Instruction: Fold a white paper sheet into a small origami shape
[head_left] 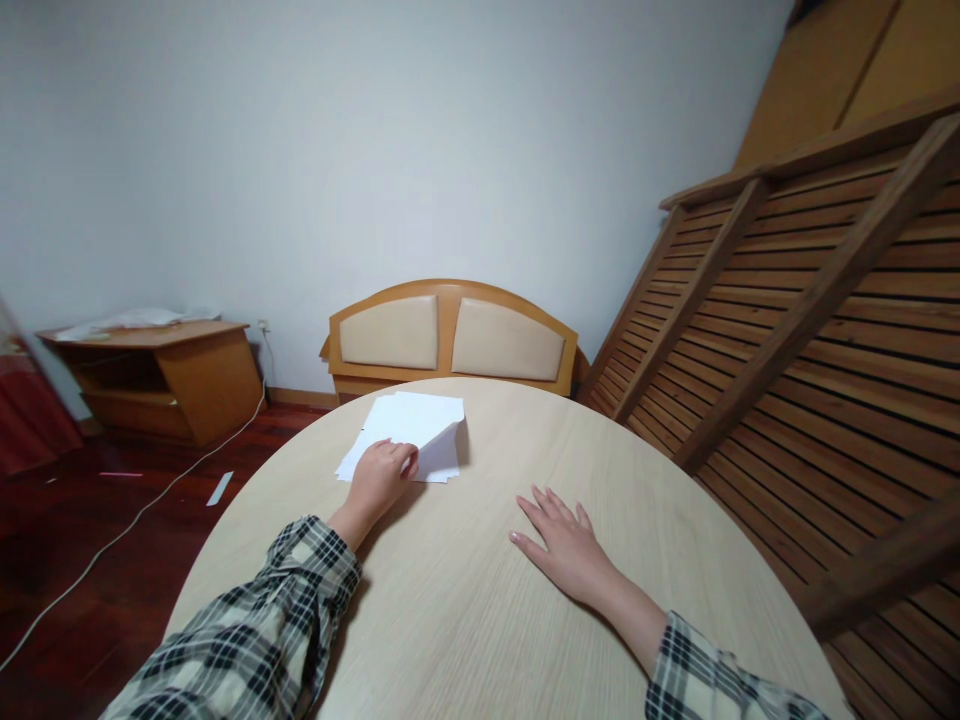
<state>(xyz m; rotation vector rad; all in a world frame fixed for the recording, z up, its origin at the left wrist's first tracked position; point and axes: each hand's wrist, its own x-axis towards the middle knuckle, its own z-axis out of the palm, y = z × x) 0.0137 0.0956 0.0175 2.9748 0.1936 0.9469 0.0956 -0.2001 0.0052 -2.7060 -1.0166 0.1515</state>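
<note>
Several white sheets of paper [405,412] lie in a loose stack on the round wooden table [465,620], left of its middle. My left hand [380,475] is closed at the stack's near edge, pinching the near right corner of the top sheet. That corner is lifted and folds back toward the left, and lower sheets show beneath it. To the right, my right hand [562,545] rests palm down on the tabletop with its fingers spread. It holds nothing and is apart from the paper.
Behind the table stands a padded headboard [446,340] against the wall. A slatted wooden frame [787,380] leans at the right. At the left are a low wooden cabinet [202,380], a pale cable [161,490] and a white strip [220,488] on the dark red floor.
</note>
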